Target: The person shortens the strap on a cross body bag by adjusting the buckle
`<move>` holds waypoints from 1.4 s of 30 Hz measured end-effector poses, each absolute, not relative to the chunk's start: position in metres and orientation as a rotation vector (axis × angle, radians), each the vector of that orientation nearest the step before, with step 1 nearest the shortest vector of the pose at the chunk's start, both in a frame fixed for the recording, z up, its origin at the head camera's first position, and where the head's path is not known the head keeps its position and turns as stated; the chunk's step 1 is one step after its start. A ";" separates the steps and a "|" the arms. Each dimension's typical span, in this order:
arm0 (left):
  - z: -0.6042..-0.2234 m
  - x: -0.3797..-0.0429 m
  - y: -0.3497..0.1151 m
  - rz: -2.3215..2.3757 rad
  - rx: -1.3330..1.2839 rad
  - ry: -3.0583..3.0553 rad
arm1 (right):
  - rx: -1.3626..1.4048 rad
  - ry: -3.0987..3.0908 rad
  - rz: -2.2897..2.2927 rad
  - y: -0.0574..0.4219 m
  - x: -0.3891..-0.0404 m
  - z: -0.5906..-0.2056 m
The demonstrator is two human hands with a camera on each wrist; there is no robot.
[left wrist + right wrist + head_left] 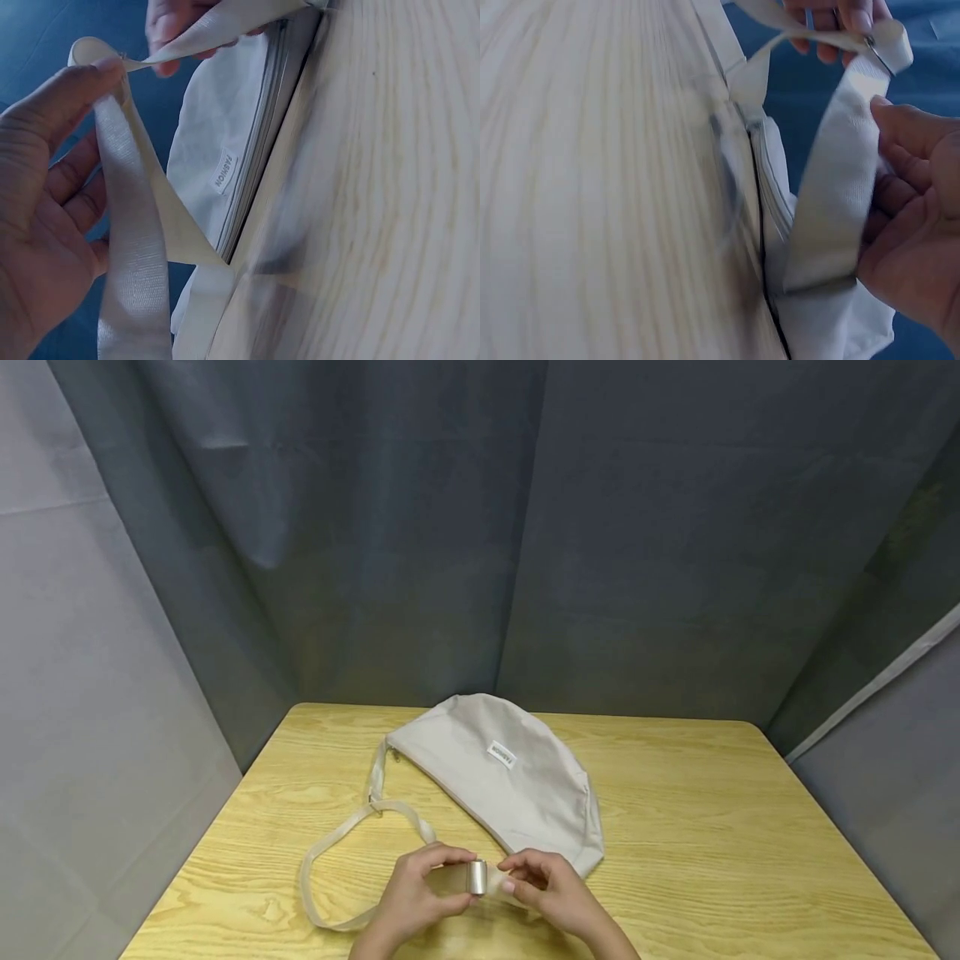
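Note:
A pale beige shoulder bag [517, 793] lies on the table with its zip side toward the near left. Its webbing strap [135, 225] is raised in front of the bag between both hands. My left hand [412, 889] pinches a folded loop of the strap [477, 877] between thumb and fingers. Close to that thumb, a thin metal strap slider [877, 56] sits at the fold. On the other side, my right hand [551, 893] holds the strap by its edge, thumb against the webbing and fingers curled behind [915, 195].
The rest of the strap [307, 877] loops over the wooden table [712, 827] to the left, with a metal fitting [372, 806] near the bag's corner. A "FASHION" label [502, 754] is on the bag. Dark curtains [637, 543] hang behind the table.

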State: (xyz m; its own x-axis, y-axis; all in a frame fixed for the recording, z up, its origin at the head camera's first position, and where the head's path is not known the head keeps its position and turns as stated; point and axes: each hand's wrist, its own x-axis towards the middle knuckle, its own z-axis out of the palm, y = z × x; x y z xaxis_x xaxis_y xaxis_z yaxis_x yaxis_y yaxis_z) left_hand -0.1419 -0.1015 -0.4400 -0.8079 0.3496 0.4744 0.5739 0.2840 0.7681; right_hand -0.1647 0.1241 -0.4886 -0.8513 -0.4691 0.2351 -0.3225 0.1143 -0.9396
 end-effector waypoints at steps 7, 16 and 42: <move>-0.439 -0.141 -0.102 -1.587 -0.815 -2.376 | -0.812 2.336 -1.796 0.129 -0.165 -0.490; -0.448 -0.144 -0.099 -1.543 -0.820 -2.355 | -0.879 2.324 -1.842 0.116 -0.168 -0.479; -0.482 -0.158 -0.101 -1.530 -0.885 -2.363 | -0.817 2.421 -1.671 0.129 -0.162 -0.481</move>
